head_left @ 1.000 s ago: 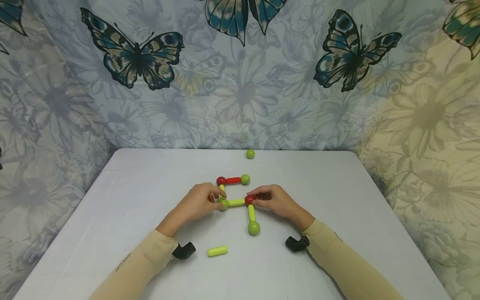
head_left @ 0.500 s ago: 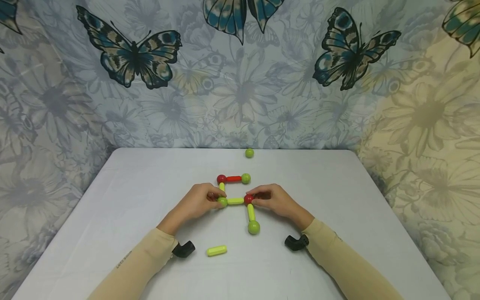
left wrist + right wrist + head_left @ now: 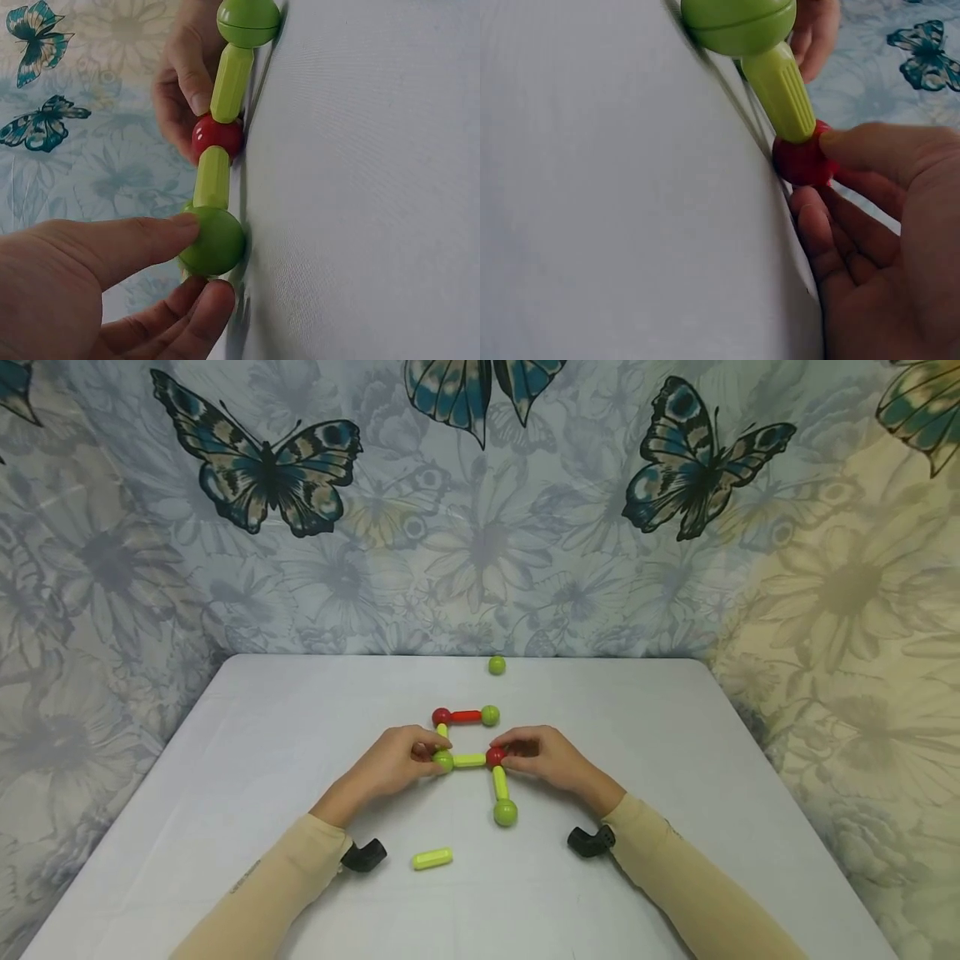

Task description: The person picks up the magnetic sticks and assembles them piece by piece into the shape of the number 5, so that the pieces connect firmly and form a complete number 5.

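Observation:
In the head view, a zigzag of balls joined by sticks lies on the white table. My left hand (image 3: 393, 762) pinches the green ball (image 3: 216, 244) at its left corner between thumb and fingers. With thumb and fingertips, my right hand (image 3: 555, 762) holds the red ball (image 3: 801, 161). A yellow-green stick (image 3: 469, 761) links these two balls. From the red ball another yellow-green stick (image 3: 500, 783) runs toward the front to a green ball (image 3: 506, 812). Behind, a short yellow-green stick (image 3: 442, 730) leads to a red ball (image 3: 442, 717), a red stick (image 3: 466, 717) and a green ball (image 3: 490, 716).
A loose yellow-green stick (image 3: 432, 859) lies near the front of the white table (image 3: 637, 718), between the forearms. One loose green ball (image 3: 497, 665) sits close to the back edge. Butterfly-patterned cloth (image 3: 487, 543) hangs behind the table.
Both hands keep their hold on the same two balls. Only a slight shift of the head view shows.

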Tool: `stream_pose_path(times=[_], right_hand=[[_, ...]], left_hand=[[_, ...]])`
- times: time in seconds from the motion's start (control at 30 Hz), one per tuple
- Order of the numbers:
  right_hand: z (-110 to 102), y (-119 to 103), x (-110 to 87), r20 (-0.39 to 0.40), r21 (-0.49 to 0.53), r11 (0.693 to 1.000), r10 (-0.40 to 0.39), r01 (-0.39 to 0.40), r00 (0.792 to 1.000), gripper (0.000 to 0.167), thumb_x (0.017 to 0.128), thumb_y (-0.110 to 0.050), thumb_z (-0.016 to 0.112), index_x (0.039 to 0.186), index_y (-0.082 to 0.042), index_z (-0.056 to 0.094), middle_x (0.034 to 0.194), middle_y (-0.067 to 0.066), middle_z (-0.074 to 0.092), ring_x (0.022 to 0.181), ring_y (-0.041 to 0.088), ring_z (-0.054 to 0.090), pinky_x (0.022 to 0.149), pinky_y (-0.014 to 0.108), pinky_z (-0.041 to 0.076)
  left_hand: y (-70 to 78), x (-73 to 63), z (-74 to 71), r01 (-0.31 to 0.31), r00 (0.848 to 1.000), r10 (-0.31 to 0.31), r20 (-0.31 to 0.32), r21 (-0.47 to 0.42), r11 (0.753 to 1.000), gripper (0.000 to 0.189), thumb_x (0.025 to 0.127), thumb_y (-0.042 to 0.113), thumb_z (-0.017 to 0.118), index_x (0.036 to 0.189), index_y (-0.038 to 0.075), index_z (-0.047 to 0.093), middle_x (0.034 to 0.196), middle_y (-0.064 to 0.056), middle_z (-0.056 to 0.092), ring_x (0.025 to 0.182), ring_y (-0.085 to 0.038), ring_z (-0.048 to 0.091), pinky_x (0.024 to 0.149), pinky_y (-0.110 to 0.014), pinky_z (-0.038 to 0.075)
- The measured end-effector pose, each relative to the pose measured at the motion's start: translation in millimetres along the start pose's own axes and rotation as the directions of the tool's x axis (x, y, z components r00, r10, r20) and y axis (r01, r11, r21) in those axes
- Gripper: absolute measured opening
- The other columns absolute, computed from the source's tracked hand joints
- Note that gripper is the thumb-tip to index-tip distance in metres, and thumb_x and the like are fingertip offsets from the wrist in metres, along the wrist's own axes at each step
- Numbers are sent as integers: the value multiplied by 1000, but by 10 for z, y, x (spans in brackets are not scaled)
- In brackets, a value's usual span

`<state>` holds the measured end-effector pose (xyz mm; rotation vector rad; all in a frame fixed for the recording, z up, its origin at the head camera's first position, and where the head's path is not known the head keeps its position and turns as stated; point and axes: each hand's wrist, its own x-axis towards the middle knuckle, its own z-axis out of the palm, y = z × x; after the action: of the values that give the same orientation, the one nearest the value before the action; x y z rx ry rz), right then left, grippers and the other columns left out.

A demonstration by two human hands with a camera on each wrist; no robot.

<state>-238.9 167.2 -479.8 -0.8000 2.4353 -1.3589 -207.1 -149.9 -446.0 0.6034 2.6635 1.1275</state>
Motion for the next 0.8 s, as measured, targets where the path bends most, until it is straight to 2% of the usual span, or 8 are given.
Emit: stream_pose_path(times=[0.1,0.23,0.37,0.53,0.7,0.8], right_hand=[[-23,-38,20,-1,9,1000,-7,7,1000,36,100,-14,80,136,-11,75,119,-3,75,104,20,70,92,32,58],[-61,-132,-61,-55,58,998,-3,6,998,41,101,-12,79,141,-7,70,123,3,74,106,23,70,90,32,59],[-55,-217,-237,-97,89,996,-15,24,995,40,102,-11,78,141,-4,69,122,8,72,102,27,68,86,31,59],[14,-278,-467,-125,93,994,-43,54,991,36,101,-10,79,136,-2,71,121,14,72,100,26,68,88,30,59],[137,-309,-625,-158,130,986,-87,108,984,31,100,-5,79,130,-1,72,120,17,73,100,24,68,91,28,58],[223,-309,-676,-183,158,975,-129,158,975,28,100,-3,78,127,1,72,120,17,73,99,24,69,92,28,58]], left_hand=[[-6,-67,-57,20,999,-20,-26,-9,1000,44,95,19,88,137,16,75,112,1,71,96,-13,67,82,-36,57],[19,-225,-130,18,999,-20,-36,-49,999,46,98,20,85,141,14,72,116,-2,71,98,-13,68,85,-36,58],[49,-421,-162,-32,999,32,-5,-95,995,40,98,19,84,135,11,74,119,-6,71,96,-13,70,88,-35,60],[97,-607,-144,-109,994,112,17,-140,984,42,96,20,87,134,7,74,120,-10,71,98,-16,71,91,-34,60],[133,-706,-110,-180,983,185,13,-177,968,48,95,20,88,138,6,71,119,-10,71,102,-24,70,94,-33,59],[117,-730,-66,-198,978,205,23,-175,964,47,94,21,89,136,7,72,117,-9,72,101,-24,70,94,-33,59]])
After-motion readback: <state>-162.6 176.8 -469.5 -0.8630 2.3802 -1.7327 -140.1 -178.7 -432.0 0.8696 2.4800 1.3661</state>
